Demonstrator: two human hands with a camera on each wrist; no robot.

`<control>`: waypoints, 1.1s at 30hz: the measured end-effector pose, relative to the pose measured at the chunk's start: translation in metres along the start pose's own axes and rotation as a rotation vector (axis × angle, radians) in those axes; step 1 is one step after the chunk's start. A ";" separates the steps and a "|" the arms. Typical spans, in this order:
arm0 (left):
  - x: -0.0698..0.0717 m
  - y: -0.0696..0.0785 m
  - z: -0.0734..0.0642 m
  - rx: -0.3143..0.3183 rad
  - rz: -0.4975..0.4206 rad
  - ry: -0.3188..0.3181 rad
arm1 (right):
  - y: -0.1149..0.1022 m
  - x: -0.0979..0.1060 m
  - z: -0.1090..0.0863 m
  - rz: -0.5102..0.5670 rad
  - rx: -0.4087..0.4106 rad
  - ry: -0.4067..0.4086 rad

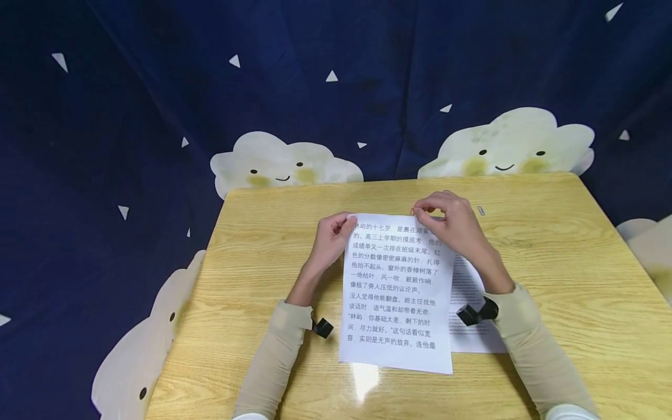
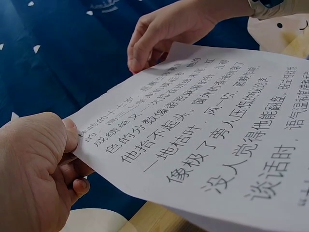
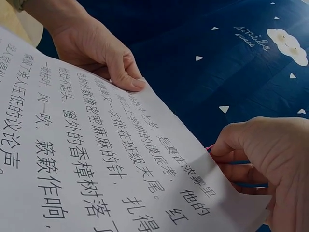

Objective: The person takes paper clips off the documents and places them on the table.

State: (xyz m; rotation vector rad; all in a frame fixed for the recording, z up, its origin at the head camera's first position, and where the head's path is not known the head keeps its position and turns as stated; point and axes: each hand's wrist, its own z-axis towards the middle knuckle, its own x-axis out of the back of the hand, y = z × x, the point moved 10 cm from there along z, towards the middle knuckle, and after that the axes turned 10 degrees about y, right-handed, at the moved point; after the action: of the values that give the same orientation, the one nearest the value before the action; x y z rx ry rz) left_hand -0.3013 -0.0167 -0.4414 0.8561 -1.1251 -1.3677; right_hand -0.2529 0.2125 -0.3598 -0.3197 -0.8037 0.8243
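A white printed sheet (image 1: 396, 291) with large Chinese characters is held up above the table, its top edge toward the curtain. My left hand (image 1: 334, 233) grips its top left corner, thumb on the printed face (image 2: 193, 130). At the top edge, right of the middle, my right hand (image 1: 454, 219) pinches a small, thin pink thing (image 3: 208, 147), seemingly a paper clip, mostly hidden by the fingers. Whether it sits on the paper's edge I cannot tell. Under the held sheet, to the right, another sheet (image 1: 467, 291) with small print lies on the table.
A small paper clip (image 1: 480, 210) lies on the wooden table (image 1: 567, 262) just beyond my right hand. Behind the table hangs a dark blue curtain (image 1: 315, 35) with white clouds and triangles. Light glares off the tabletop below the held sheet.
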 end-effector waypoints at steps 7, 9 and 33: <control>0.003 -0.001 0.001 -0.016 -0.014 -0.007 | 0.006 0.000 -0.001 -0.016 -0.053 -0.034; 0.004 -0.002 0.001 -0.016 -0.012 -0.003 | 0.008 -0.001 -0.001 -0.018 -0.077 -0.050; 0.016 -0.004 0.006 -0.037 -0.002 0.037 | 0.023 0.007 0.000 0.003 -0.151 -0.082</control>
State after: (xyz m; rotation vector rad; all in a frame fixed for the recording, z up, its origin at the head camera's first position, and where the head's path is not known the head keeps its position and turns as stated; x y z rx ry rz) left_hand -0.3105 -0.0314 -0.4418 0.8532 -1.0678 -1.3654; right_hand -0.2616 0.2330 -0.3686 -0.4235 -0.9452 0.7853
